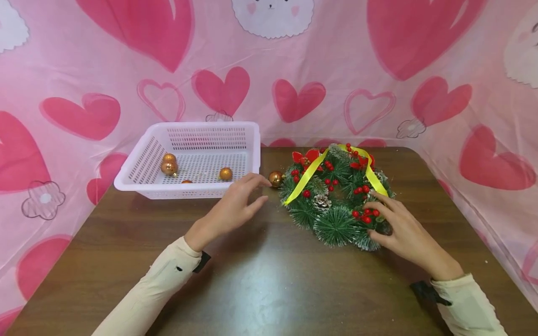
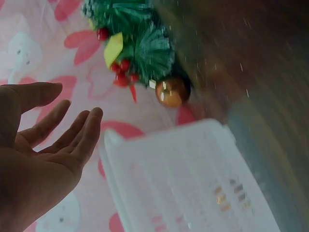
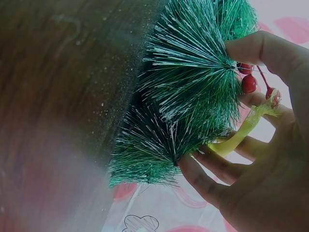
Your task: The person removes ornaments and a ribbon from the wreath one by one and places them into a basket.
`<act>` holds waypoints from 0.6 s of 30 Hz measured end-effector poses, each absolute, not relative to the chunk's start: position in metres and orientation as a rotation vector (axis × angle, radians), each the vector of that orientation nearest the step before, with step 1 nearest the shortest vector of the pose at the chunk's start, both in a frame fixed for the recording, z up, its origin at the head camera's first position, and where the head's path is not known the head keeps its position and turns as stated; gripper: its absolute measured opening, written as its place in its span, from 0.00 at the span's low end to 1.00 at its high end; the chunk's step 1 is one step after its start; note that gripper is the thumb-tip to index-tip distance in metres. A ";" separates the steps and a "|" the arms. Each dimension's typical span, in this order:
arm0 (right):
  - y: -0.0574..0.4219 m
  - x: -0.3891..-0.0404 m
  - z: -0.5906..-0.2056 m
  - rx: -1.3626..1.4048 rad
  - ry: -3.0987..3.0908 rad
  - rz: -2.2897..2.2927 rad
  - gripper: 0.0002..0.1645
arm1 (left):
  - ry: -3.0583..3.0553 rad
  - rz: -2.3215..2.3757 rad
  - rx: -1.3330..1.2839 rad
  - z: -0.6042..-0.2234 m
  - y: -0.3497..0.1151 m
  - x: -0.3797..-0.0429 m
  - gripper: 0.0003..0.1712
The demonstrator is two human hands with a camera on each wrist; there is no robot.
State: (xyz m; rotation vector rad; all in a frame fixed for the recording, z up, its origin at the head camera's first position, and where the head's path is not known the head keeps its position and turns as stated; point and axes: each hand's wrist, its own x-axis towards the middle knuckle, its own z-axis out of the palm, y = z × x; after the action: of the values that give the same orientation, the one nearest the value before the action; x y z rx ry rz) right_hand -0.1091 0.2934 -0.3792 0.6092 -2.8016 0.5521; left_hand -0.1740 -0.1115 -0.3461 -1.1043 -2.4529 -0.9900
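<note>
Work in hand appears to be trimming or arranging the wreath [image 1: 336,226], which lies on the brown table [image 1: 269,289] to the right of centre. Clock positions are read from the wreath's middle in the head view. The right hand [image 1: 405,231] is at four o'clock; its fingers are spread and lightly bent, tips against the greenery beside the red berries [image 3: 249,83], with no closed grip seen. The left hand [image 1: 235,200] is empty, fingers extended and relaxed, between eight and nine o'clock; the left wrist view shows it apart from the gold ball [image 1: 276,178]. That ball sits against the wreath's edge between nine and ten o'clock; whether it is fastened cannot be determined. In this inspector's judgement, the present step is positioning or checking that ball, and the next move calls for a light pinch near its cap while the right hand steadies the ring. A white basket [image 1: 210,187] stands towards ten o'clock, containing two balls together [image 1: 169,166], a single ball [image 1: 226,174] and another mostly hidden by the near rim. Possible hindrances: the basket's near corner, close to the left fingers, and the yellow ribbon [image 1: 308,177], draped over twelve o'clock, one end near the ball.
</note>
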 end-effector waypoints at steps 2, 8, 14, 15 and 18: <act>0.293 -0.109 -0.379 0.611 -2.802 0.553 0.34 | -2.471 -0.965 -1.138 -0.349 -0.103 -0.175 0.16; 0.292 -0.109 -0.377 0.622 -2.808 0.548 0.34 | -2.519 -0.940 -1.131 -0.356 -0.088 -0.183 0.18; 0.291 -0.110 -0.377 0.609 -2.823 0.555 0.34 | -2.535 -0.917 -1.095 -0.362 -0.079 -0.193 0.20; 0.292 -0.110 -0.377 0.611 -2.825 0.554 0.34 | -2.545 -0.917 -1.080 -0.363 -0.077 -0.195 0.21; 0.293 -0.109 -0.376 0.608 -2.832 0.548 0.34 | -2.588 -0.928 -1.039 -0.369 -0.070 -0.200 0.23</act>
State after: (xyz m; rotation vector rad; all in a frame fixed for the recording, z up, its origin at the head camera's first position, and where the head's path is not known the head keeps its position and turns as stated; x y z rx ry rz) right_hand -0.1088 0.2933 -0.3763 0.6078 -2.8318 0.5481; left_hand -0.1998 -0.0696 -0.3686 -1.0394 -2.5881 -0.9282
